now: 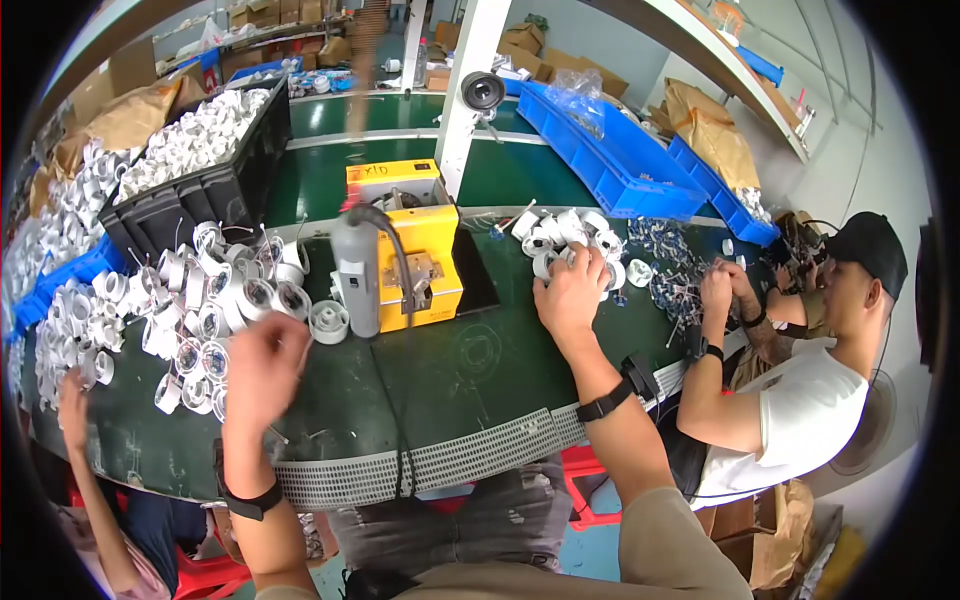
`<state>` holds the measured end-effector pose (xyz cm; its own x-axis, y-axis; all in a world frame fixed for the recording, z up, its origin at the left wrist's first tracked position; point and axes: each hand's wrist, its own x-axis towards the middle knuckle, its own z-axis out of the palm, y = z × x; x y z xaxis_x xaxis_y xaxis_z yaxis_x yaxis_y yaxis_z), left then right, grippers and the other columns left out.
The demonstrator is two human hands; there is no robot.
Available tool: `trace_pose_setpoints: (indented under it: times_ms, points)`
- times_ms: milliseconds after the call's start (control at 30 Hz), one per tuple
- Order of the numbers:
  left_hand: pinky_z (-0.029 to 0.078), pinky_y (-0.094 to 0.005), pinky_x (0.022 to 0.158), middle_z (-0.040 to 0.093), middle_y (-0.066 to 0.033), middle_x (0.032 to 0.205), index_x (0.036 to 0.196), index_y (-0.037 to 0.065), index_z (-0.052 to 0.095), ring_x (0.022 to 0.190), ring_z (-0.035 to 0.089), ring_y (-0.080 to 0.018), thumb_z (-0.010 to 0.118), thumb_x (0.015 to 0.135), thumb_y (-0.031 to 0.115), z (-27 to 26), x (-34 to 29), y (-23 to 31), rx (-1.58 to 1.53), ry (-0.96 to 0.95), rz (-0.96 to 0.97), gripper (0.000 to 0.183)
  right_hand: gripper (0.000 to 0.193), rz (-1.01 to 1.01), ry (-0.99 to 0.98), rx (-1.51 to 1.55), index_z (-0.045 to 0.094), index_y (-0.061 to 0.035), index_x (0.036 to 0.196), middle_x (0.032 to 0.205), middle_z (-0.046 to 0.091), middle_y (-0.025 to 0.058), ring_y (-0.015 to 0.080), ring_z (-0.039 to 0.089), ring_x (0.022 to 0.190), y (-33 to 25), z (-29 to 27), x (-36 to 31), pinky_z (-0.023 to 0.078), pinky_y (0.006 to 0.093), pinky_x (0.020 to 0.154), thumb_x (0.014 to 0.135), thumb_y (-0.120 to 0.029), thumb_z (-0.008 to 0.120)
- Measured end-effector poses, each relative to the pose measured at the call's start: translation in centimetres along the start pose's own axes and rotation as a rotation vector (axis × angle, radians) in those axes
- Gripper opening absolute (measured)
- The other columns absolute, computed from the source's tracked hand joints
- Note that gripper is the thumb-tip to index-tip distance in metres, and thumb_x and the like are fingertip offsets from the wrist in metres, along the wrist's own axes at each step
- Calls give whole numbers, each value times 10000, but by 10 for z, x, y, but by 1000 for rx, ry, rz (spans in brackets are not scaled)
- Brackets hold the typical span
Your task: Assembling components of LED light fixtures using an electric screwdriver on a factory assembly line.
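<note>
My right hand point(570, 295) reaches over a small pile of white round plastic housings point(545, 238) right of the middle, its fingers bent down around one of them. The fingertips are partly hidden among the parts. My left hand point(268, 370) is raised over the bench at the front edge of a larger heap of white ring-shaped housings point(215, 300); its fingers look curled but are smeared by motion. Between my hands stands a yellow machine point(425, 260) with a metal fixture. A grey cylindrical tool point(355, 275) with a black cable is in front of it.
A black crate point(190, 190) of white parts stands far left, a blue tray point(610, 150) far right. Small wired parts point(675, 270) lie beside a co-worker point(800, 400) in white. Another person's hand point(73, 410) touches parts at left. A white post point(470, 90) rises behind.
</note>
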<state>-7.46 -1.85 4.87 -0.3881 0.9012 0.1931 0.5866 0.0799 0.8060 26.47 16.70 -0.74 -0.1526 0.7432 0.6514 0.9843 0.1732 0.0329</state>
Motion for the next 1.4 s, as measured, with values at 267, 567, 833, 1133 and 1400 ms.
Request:
trace_pose_setpoints:
  times_ms: [267, 567, 833, 1133, 1400]
  points:
    - [533, -276, 701, 636, -89, 1022, 1254, -2, 515, 853, 628, -136, 561, 957, 258, 74, -29, 13, -418, -787, -39, 397, 269, -337, 23, 848, 585, -62, 764, 1169, 526, 119, 364, 483, 1133, -49, -64, -43, 402, 451, 941, 621, -86, 811]
    - [509, -332, 883, 551, -66, 1197, 1359, 33, 420, 1091, 548, -156, 586, 937, 225, 75, -19, 11, -967, -822, -120, 492, 415, -40, -360, 1466, 566, -29, 1136, 1300, 447, 160, 297, 485, 1185, -81, -79, -74, 431, 408, 963, 817, -250, 713]
    - [441, -291, 924, 592, -46, 1144, 1296, 33, 496, 1065, 550, -132, 651, 893, 198, 71, -16, 10, -903, -909, -60, 462, 262, 359, -1069, 1762, 622, 31, 1073, 993, 661, 89, 131, 611, 917, -72, -65, -61, 479, 270, 844, 954, -196, 565]
    - [541, -364, 831, 608, -110, 1120, 1321, -2, 449, 991, 623, -208, 376, 1017, 358, 74, -15, 10, -1181, -770, -319, 477, 84, 29, -554, 1603, 617, 15, 764, 1029, 532, 83, 134, 512, 901, -84, -74, -75, 403, 245, 763, 813, -42, 654]
    - [514, -369, 892, 599, -108, 1145, 1316, -6, 456, 1022, 617, -218, 412, 1010, 317, 81, -16, 6, -1183, -751, -393, 447, 144, -118, -529, 1474, 600, -5, 698, 1065, 514, 88, 177, 509, 976, -94, -81, -79, 401, 306, 841, 819, -58, 659]
